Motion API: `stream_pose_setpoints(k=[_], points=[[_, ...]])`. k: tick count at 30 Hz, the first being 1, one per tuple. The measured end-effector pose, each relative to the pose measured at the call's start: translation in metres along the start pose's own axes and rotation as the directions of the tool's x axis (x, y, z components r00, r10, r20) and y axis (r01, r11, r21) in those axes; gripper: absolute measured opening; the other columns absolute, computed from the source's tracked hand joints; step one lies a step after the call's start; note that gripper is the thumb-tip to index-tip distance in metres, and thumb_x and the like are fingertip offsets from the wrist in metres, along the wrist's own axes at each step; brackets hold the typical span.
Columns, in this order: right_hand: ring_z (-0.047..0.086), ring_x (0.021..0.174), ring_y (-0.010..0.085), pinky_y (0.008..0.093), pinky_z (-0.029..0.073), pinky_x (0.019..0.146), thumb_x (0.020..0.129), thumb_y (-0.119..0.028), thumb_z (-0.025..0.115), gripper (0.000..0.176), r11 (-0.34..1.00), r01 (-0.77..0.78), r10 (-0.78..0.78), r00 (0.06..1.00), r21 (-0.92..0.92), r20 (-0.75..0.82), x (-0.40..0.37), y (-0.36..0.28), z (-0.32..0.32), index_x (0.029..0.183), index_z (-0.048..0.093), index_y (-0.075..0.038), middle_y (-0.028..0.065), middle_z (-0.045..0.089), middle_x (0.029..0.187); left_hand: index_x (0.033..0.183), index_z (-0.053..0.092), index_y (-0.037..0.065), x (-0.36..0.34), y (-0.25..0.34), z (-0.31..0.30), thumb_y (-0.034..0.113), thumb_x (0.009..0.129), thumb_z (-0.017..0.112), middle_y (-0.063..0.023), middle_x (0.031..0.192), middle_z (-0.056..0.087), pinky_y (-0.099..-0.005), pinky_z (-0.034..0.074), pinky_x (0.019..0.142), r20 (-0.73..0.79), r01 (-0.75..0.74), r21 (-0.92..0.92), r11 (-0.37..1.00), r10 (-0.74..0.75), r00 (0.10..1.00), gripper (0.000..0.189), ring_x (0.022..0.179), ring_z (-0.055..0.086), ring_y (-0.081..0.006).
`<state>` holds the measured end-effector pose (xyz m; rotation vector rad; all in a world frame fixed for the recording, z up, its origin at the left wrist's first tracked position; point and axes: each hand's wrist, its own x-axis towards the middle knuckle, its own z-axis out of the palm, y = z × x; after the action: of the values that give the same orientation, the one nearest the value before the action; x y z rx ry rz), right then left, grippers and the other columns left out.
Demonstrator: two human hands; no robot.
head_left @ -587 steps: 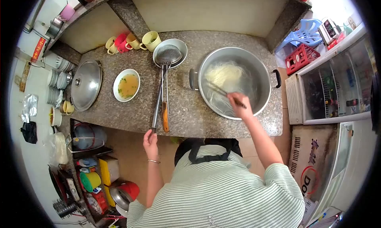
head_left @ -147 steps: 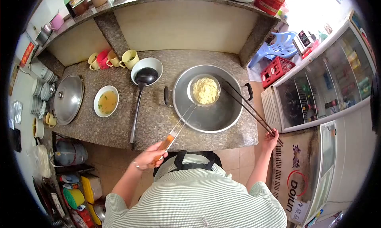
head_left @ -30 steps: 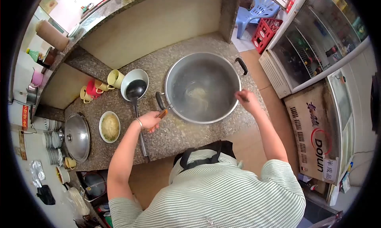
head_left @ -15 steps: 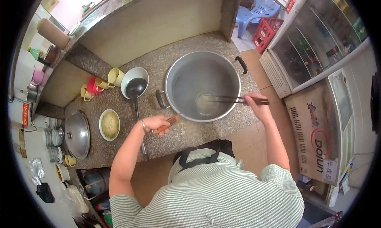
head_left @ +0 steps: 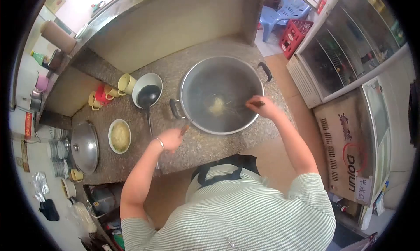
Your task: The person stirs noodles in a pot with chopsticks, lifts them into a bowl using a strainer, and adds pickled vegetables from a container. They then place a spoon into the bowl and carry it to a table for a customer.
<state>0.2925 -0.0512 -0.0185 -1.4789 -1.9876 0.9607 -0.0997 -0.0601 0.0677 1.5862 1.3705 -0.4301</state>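
- Left of both hands, I see a noodle-filled white bowl (head_left: pixel 119 152).
- I have the left hand (head_left: pixel 169 139) wrapped round a wooden handle (head_left: pixel 184 130).
- Between the hands, noodles (head_left: pixel 216 107) sit in the pot (head_left: pixel 205 76).
- Rightmost, I see the right hand (head_left: pixel 266 107) gripping chopsticks (head_left: pixel 258 104), pointed toward them.

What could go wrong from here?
The right hand is over the pot, so any hot splash might reach it. The noodles in the pot could slip off the chopsticks. The ladle has its handle running beneath the left hand, so a knock might tip the white bowl it rests in.
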Motion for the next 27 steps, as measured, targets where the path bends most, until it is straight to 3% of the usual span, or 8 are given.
stream_pose_setpoints(k=[2,6,10,17,20,22,26,27], points=[[0.061,0.079,0.0245,0.0329,0.049,0.069,0.086,-0.018,0.060,0.016,0.999,0.021,-0.021,1.000,0.042,-0.003,-0.020,-0.017,0.001,0.095,0.067,-0.005,0.0109,0.063,0.086,0.090,0.046,-0.006,0.002,0.009,0.001,0.012,0.088,0.038,-0.0130,0.069,0.059,-0.0331,0.051,0.046,0.121,-0.032,0.244,0.969,0.002,0.993,0.020,0.049,0.062,-0.0204],[0.062,0.076,0.0219,0.0321,0.049,0.069,0.087,-0.018,0.060,0.017,0.993,-0.041,0.050,0.996,0.111,-0.079,-0.042,-0.039,-0.013,0.094,0.066,-0.003,0.0108,0.064,0.086,0.091,0.045,-0.005,0.015,0.006,0.004,0.013,0.090,0.039,-0.0124,0.071,0.059,-0.0331,0.051,0.045,0.204,-0.019,0.164,0.986,-0.015,0.979,0.020,0.050,0.061,-0.0193],[0.064,0.073,0.0173,0.0289,0.050,0.065,0.088,-0.014,0.059,0.018,0.926,-0.069,0.124,0.984,0.372,-0.125,-0.055,-0.045,-0.026,0.091,0.065,0.003,0.0113,0.063,0.081,0.102,0.047,-0.002,0.016,-0.013,-0.004,0.018,0.093,0.042,-0.0085,0.075,0.060,-0.0296,0.050,0.044,0.282,0.075,-0.254,0.964,0.000,0.959,0.022,0.049,0.057,-0.0144],[0.062,0.074,0.0146,0.0289,0.050,0.067,0.090,-0.015,0.056,0.020,0.868,0.005,0.206,0.907,0.497,-0.368,-0.044,-0.036,-0.049,0.090,0.063,0.005,0.0093,0.065,0.085,0.108,0.049,0.001,0.029,-0.077,0.002,0.017,0.093,0.048,-0.0068,0.074,0.060,-0.0221,0.043,0.040,0.309,0.157,-0.836,0.525,0.214,0.927,0.022,0.045,0.051,-0.0086],[0.062,0.072,0.0164,0.0295,0.049,0.065,0.088,-0.014,0.059,0.017,0.928,0.101,0.113,0.842,0.359,-0.527,-0.013,0.002,-0.033,0.094,0.065,0.001,0.0096,0.064,0.085,0.109,0.048,0.001,0.026,-0.079,0.002,0.016,0.093,0.047,-0.0076,0.075,0.059,-0.0233,0.044,0.040,0.225,0.098,-0.788,0.607,0.136,0.965,0.022,0.044,0.051,-0.0092],[0.060,0.067,0.0200,0.0304,0.047,0.062,0.085,-0.011,0.061,0.014,0.988,0.151,-0.153,0.873,-0.041,-0.464,0.005,0.004,-0.020,0.096,0.066,-0.004,0.0105,0.061,0.081,0.108,0.046,0.000,0.026,-0.074,-0.001,0.016,0.093,0.045,-0.0075,0.075,0.059,-0.0252,0.045,0.040,0.220,0.084,-0.750,0.656,0.127,0.967,0.022,0.045,0.052,-0.0110],[0.059,0.066,0.0227,0.0314,0.047,0.061,0.083,-0.013,0.063,0.014,0.996,0.034,-0.053,0.974,-0.088,-0.222,0.005,-0.009,0.000,0.094,0.066,-0.004,0.0106,0.060,0.080,0.099,0.046,-0.004,0.000,-0.027,-0.004,0.017,0.091,0.044,-0.0115,0.072,0.060,-0.0317,0.048,0.043,0.066,0.042,-0.366,0.929,-0.019,0.998,0.022,0.049,0.058,-0.0178],[0.060,0.068,0.0226,0.0311,0.047,0.063,0.083,-0.013,0.063,0.014,0.998,0.046,-0.052,0.987,-0.045,-0.154,-0.001,-0.013,0.003,0.093,0.066,-0.004,0.0109,0.060,0.081,0.097,0.049,-0.005,-0.011,-0.007,-0.004,0.013,0.087,0.044,-0.0147,0.071,0.062,-0.0345,0.050,0.047,-0.008,0.036,-0.085,0.996,-0.037,0.999,0.022,0.053,0.061,-0.0207]])
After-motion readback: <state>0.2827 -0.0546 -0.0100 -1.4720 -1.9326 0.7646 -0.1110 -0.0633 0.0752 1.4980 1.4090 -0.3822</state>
